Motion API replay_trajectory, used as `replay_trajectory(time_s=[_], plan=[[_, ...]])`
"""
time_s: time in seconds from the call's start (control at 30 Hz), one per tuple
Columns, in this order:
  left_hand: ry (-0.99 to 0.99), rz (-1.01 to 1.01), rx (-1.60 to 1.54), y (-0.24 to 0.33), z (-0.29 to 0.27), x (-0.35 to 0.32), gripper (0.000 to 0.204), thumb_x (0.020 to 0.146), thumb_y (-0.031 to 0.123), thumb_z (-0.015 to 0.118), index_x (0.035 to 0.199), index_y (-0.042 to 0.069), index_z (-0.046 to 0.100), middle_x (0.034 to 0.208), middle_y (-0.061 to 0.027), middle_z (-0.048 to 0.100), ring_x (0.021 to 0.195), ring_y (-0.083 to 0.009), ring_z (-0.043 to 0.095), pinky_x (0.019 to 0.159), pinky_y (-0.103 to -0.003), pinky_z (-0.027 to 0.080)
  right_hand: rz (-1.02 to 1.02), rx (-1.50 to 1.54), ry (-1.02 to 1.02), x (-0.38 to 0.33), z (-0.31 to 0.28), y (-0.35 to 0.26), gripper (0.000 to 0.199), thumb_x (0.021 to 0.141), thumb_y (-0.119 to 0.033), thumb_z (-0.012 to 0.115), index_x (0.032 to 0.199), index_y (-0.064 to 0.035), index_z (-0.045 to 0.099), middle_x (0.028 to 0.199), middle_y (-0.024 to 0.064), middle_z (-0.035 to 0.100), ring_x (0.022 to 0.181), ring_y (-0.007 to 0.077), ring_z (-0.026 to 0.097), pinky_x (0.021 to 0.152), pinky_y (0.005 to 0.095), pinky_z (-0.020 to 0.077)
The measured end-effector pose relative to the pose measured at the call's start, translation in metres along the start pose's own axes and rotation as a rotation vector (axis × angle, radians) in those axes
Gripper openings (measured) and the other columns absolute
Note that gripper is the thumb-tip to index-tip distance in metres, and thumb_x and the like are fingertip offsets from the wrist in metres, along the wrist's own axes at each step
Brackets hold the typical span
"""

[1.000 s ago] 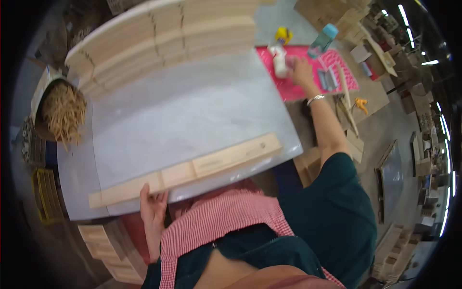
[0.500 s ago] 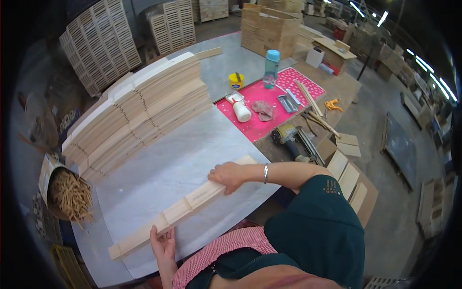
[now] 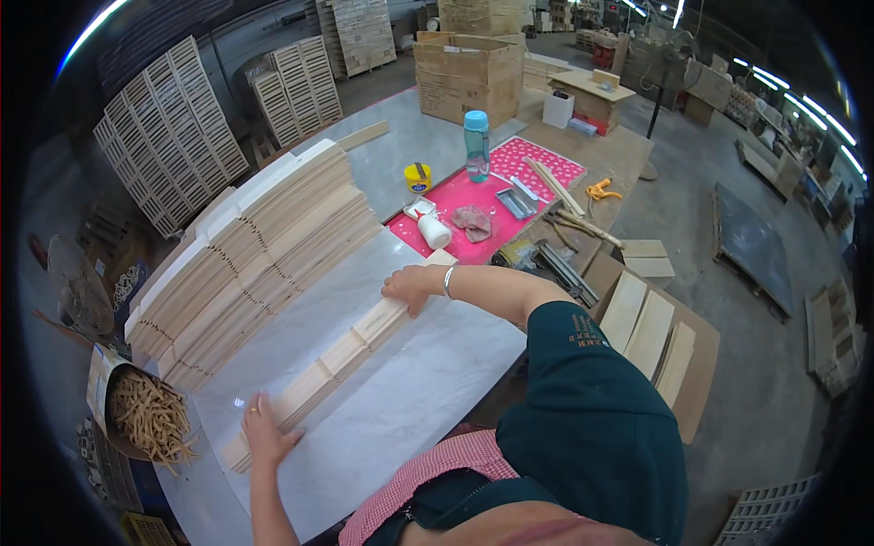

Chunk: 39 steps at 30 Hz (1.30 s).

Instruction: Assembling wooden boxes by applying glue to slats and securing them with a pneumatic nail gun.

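A narrow stack of pale wooden slats (image 3: 320,369) lies slantwise on the grey-white tabletop (image 3: 401,382). It runs from near left to far right, with notch lines across its top. My left hand (image 3: 266,435) lies over the near-left part of the stack, thumb spread along the near side and fingers on the far side. My right hand (image 3: 414,286) is wrapped over the far-right part, its fingertips hidden. Beyond the stack stands a large block of similar notched slats (image 3: 264,246), packed tightly in rows.
A container of wood offcuts (image 3: 150,414) stands at the left. On a pink sheet (image 3: 455,196) are a blue bottle (image 3: 476,147), yellow tub (image 3: 418,177), white bottle (image 3: 435,233) and cloth (image 3: 472,223). A nail gun (image 3: 560,268) and cardboard box (image 3: 469,77) lie beyond; boards (image 3: 651,328) sit at right.
My left hand has gone from under the stack's near edge to over its top. The stack now lies closer to the large block. My right hand keeps its grip, and the view has shifted.
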<state>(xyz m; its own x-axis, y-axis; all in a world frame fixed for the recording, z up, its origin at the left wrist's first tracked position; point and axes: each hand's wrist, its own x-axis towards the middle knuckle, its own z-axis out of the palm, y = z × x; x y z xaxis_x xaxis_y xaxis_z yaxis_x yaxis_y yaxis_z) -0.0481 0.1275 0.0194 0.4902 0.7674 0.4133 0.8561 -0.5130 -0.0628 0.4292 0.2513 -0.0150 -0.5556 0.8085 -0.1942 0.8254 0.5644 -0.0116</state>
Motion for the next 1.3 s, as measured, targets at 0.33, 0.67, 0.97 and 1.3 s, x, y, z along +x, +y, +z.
replay_trajectory(time_s=[0.33, 0.67, 0.97, 1.3], plan=[[-0.628, -0.315, -0.177, -0.083, 0.016, 0.007, 0.062, 0.051, 0.024, 0.092, 0.102, -0.001, 0.068, 0.106, -0.0162, 0.066, 0.093, -0.0359, 0.062, 0.086, -0.040, 0.052, -0.006, -0.006, -0.101, 0.007, -0.006, 0.001, 0.062, 0.066, -0.028, 0.090, 0.118, -0.0088, 0.062, 0.113, 0.0103, 0.066, 0.106, 0.0311, 0.063, 0.093, 0.0417, 0.0528], [-0.403, -0.307, -0.199, -0.083, 0.019, 0.015, 0.058, 0.052, 0.021, 0.090, 0.101, 0.001, 0.067, 0.095, -0.0148, 0.064, 0.088, -0.0355, 0.061, 0.085, -0.040, 0.052, 0.049, -0.015, 0.021, 0.004, -0.018, 0.009, 0.058, 0.066, -0.028, 0.089, 0.115, -0.0082, 0.064, 0.113, 0.0117, 0.065, 0.104, 0.0315, 0.063, 0.092, 0.0414, 0.0527], [-0.388, -0.261, -0.295, -0.071, 0.027, -0.054, 0.062, 0.059, 0.021, 0.086, 0.113, 0.000, 0.064, 0.111, -0.0195, 0.060, 0.097, -0.0383, 0.059, 0.089, -0.042, 0.052, -0.052, -0.008, 0.109, -0.023, 0.026, -0.008, 0.054, 0.061, -0.032, 0.088, 0.104, -0.0080, 0.067, 0.109, 0.0172, 0.063, 0.095, 0.0358, 0.060, 0.090, 0.0460, 0.0507], [-0.334, -0.270, -0.398, -0.021, 0.006, -0.094, 0.069, 0.070, 0.031, 0.086, 0.127, 0.003, 0.060, 0.121, -0.0152, 0.060, 0.108, -0.0351, 0.057, 0.098, -0.042, 0.044, 0.020, 0.160, 0.084, -0.110, 0.014, -0.040, 0.057, 0.065, -0.020, 0.086, 0.114, -0.0059, 0.062, 0.114, 0.0128, 0.061, 0.106, 0.0339, 0.058, 0.095, 0.0430, 0.0499]])
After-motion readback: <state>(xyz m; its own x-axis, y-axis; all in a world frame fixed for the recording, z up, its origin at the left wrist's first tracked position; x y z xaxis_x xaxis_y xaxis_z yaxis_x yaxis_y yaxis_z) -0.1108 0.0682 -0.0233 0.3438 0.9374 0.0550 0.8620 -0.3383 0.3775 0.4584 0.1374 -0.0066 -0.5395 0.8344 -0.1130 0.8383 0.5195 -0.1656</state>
